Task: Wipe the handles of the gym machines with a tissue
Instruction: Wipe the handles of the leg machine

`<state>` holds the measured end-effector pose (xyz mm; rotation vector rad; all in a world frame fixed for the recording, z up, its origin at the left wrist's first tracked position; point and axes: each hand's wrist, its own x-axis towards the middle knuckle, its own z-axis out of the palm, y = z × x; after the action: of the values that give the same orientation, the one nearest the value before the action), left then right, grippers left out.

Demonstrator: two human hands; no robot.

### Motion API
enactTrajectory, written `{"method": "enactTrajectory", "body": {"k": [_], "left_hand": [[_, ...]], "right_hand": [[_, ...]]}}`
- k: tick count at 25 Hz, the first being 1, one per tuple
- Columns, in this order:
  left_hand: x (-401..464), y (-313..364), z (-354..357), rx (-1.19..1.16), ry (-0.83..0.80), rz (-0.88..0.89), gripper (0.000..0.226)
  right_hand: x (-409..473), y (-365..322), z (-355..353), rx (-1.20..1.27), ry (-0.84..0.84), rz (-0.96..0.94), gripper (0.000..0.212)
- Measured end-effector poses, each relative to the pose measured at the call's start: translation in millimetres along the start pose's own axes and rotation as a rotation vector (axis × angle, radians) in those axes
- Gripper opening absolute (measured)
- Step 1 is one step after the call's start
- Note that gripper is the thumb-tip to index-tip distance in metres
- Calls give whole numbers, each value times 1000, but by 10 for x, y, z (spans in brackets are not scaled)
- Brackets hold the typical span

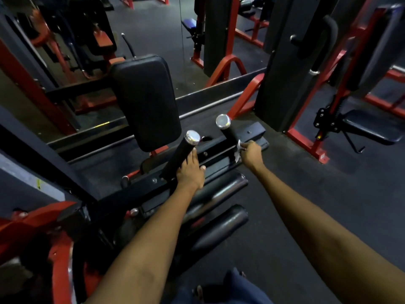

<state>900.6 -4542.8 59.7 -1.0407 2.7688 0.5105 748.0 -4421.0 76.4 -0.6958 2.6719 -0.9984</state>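
Then we had both arms stretched out over the black machine. Our left hand rested on the left handle, with the fingers lying along the black grip and the thumb spread to the side, just below the chrome end cap. Our right hand pinched a white tissue and pressed it against the base of the right handle; it seemed crumpled, but the view was too dark to be sure. Beyond the left hand stood the black back pad. Below both hands lay two black foam rollers.
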Motion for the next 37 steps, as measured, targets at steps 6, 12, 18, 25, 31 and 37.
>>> {"method": "enactTrajectory", "body": {"k": [6, 12, 18, 25, 31, 37], "left_hand": [[-374, -108, 392, 138, 259, 98, 67], [-647, 732, -11, -153, 330, 152, 46], [-856, 1876, 97, -205, 366, 233, 43], [-403, 2985, 211, -184, 420, 253, 44], [405, 3479, 321, -163, 472, 171, 45], [1582, 3780, 163, -206, 492, -17, 49]], "right_hand": [[-713, 249, -325, 161, 55, 48, 24], [-943, 420, -951, 83, 234, -192, 24], [-876, 1080, -1686, 108, 378, -213, 22], [-176, 1764, -2294, 81, 312, -268, 23], [913, 2064, -2415, 84, 158, -321, 24], [2364, 1947, -2392, -57, -36, -480, 22]]}}
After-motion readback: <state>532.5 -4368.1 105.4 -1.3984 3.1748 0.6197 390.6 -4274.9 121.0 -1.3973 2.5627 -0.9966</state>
